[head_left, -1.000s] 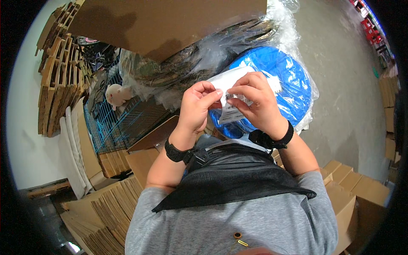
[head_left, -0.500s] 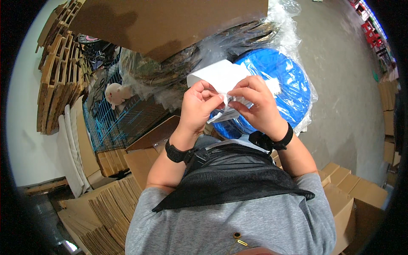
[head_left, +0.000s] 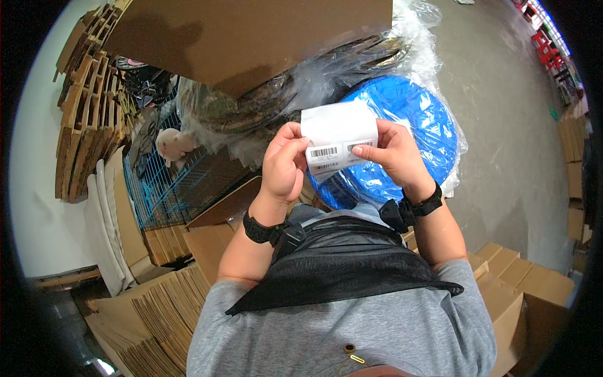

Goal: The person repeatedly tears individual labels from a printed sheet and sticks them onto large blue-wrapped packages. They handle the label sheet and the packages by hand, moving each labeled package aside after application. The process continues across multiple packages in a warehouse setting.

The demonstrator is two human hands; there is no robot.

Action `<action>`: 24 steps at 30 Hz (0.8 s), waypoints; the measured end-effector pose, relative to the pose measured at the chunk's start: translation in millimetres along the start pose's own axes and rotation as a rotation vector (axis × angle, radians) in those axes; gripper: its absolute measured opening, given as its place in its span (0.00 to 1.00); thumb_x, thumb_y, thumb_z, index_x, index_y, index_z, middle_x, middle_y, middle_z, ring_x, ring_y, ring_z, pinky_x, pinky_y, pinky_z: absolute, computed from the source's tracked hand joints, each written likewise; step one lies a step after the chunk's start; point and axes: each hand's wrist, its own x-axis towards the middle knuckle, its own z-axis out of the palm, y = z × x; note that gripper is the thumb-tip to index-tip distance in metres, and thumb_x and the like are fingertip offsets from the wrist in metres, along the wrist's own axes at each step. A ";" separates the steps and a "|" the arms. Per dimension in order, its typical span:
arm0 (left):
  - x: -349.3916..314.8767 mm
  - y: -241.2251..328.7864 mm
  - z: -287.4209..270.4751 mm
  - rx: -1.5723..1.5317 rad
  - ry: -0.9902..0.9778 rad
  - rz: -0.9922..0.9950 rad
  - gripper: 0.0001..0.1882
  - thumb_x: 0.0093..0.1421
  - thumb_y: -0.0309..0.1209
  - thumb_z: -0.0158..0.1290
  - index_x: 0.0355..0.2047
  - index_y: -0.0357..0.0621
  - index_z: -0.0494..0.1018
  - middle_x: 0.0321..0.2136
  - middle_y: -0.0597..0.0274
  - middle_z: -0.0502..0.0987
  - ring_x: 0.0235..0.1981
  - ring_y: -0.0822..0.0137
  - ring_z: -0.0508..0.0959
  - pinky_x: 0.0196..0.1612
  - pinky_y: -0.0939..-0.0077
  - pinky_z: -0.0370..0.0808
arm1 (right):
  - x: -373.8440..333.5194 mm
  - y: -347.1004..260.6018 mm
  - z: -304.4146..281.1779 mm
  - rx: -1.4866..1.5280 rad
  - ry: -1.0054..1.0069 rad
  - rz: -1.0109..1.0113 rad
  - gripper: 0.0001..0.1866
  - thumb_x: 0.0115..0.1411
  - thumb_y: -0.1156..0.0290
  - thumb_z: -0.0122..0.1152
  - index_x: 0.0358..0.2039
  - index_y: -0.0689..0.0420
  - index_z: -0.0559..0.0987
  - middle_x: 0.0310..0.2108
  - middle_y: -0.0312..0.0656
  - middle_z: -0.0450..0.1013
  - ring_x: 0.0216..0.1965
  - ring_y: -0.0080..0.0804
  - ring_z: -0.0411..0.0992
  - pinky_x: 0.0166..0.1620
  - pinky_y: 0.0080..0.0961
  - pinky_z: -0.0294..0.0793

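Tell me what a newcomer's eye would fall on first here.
Probably the shiny blue bundle, right of centre. Overlapping it in view, the left hand and right hand hold white barcode labels. Further left, a pale stuffed toy shows by a blue wire cage.

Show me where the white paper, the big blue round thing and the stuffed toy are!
White paper [head_left: 337, 124], head view: blank upper part.
Blue round thing [head_left: 419, 122], head view: shiny plastic-covered top.
Stuffed toy [head_left: 173, 144], head view: its pale middle.
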 end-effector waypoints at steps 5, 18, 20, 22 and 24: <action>3.2 -2.8 -2.6 -0.039 0.039 0.076 0.08 0.56 0.25 0.37 0.36 0.38 0.62 0.34 0.57 0.71 0.37 0.66 0.73 0.43 0.71 0.70 | -3.7 9.4 -1.7 -0.024 -0.056 0.085 0.14 0.48 0.78 0.61 0.37 0.64 0.75 0.34 0.41 0.74 0.35 0.24 0.72 0.41 0.21 0.70; 11.1 -11.1 -0.5 0.150 0.300 0.463 0.10 0.54 0.21 0.44 0.38 0.40 0.62 0.34 0.59 0.68 0.39 0.66 0.69 0.45 0.71 0.67 | -8.0 24.0 4.7 -0.119 0.011 0.059 0.09 0.51 0.77 0.59 0.34 0.65 0.76 0.31 0.38 0.74 0.32 0.20 0.71 0.38 0.17 0.70; 8.9 -9.0 4.6 0.609 0.336 0.770 0.13 0.49 0.19 0.48 0.37 0.40 0.65 0.35 0.58 0.69 0.41 0.62 0.68 0.47 0.68 0.65 | -8.5 19.0 6.5 -0.189 0.047 0.060 0.08 0.51 0.76 0.59 0.33 0.64 0.76 0.30 0.38 0.74 0.30 0.19 0.70 0.36 0.16 0.70; -0.4 1.0 6.9 1.304 0.256 1.050 0.13 0.44 0.18 0.51 0.34 0.41 0.69 0.36 0.57 0.70 0.44 0.59 0.67 0.49 0.67 0.63 | -8.6 22.6 5.7 -0.231 0.077 0.038 0.08 0.51 0.76 0.59 0.33 0.64 0.77 0.29 0.36 0.74 0.29 0.18 0.70 0.34 0.14 0.69; 1.1 1.8 7.3 1.355 -0.125 0.996 0.08 0.41 0.25 0.57 0.26 0.44 0.74 0.34 0.60 0.73 0.42 0.57 0.69 0.49 0.62 0.62 | -8.7 27.3 7.7 -0.294 0.082 -0.008 0.07 0.51 0.75 0.59 0.31 0.64 0.77 0.26 0.35 0.73 0.27 0.16 0.69 0.31 0.14 0.68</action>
